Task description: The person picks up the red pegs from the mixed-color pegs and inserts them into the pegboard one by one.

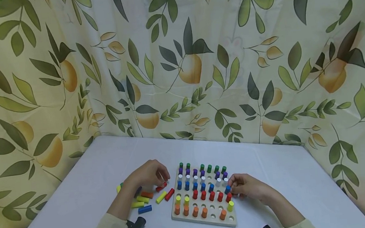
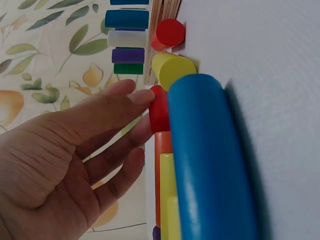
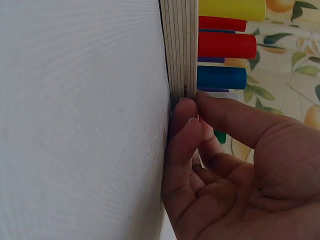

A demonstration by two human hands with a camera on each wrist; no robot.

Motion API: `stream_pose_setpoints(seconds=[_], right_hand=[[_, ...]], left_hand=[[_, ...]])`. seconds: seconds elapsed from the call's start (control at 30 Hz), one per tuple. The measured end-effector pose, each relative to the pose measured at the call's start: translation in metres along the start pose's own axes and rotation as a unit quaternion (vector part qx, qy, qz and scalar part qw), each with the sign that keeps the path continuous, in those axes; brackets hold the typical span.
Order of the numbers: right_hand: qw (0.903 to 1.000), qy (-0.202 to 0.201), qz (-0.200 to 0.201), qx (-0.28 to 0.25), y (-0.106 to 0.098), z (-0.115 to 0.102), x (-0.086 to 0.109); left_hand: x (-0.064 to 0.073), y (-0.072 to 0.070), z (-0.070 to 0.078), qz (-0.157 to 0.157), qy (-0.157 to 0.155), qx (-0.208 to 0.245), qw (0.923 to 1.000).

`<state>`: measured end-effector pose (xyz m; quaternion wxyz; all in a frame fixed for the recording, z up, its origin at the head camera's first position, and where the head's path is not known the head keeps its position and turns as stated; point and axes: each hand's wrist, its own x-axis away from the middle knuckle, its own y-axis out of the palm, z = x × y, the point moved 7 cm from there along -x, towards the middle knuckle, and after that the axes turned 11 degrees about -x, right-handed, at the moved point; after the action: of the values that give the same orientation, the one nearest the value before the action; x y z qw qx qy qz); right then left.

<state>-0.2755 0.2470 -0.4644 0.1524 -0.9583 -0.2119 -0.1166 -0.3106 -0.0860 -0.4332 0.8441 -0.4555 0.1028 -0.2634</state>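
Note:
A wooden pegboard (image 1: 196, 220) bears rows of upright pegs: green, purple, white, blue, red, yellow and orange, with some holes bare. To its left, my left hand (image 1: 150, 173) pinches a red peg (image 2: 159, 111) between thumb and fingers, low over the loose pegs. My right hand (image 1: 248, 187) grips the board's right edge, thumb at the top face and fingertips against the layered side (image 3: 181, 50), beside a blue peg (image 3: 222, 77).
Loose pegs lie left of the board: a blue peg (image 1: 144, 209), an orange peg (image 1: 147, 195), another red peg (image 1: 169, 194) and several yellow ones, partly behind my left forearm. A white cloth covers the table (image 1: 108, 165); a leaf-and-fruit patterned curtain (image 1: 180, 92) hangs behind.

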Motion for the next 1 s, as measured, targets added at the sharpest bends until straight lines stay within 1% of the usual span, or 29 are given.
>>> stream_pose_setpoints(seconds=[0.2, 0.37, 0.57, 0.77, 0.87, 1.0], right_hand=[[1.0000, 0.003, 0.003, -0.004, -0.001, 0.001, -0.002], [1.0000, 0.002, -0.002, -0.006, 0.000, 0.002, -0.001], [1.0000, 0.002, 0.004, 0.001, 0.000, 0.000, -0.001], [1.0000, 0.003, 0.001, 0.000, 0.000, 0.000, -0.001], [1.0000, 0.001, 0.000, 0.001, 0.000, 0.000, -0.001], [1.0000, -0.001, -0.001, 0.002, 0.000, 0.001, 0.000]], left_hand=[[0.001, -0.002, 0.000, 0.008, 0.003, 0.005, 1.0000], [0.001, -0.003, -0.002, 0.014, 0.001, -0.001, 0.9999], [0.000, -0.004, -0.007, 0.021, -0.024, -0.006, 0.9995], [0.003, -0.002, -0.012, 0.022, -0.061, -0.030, 0.9975], [0.005, 0.000, -0.013, 0.017, -0.077, -0.032, 0.9964], [0.006, 0.001, -0.012, 0.014, -0.087, -0.034, 0.9956]])
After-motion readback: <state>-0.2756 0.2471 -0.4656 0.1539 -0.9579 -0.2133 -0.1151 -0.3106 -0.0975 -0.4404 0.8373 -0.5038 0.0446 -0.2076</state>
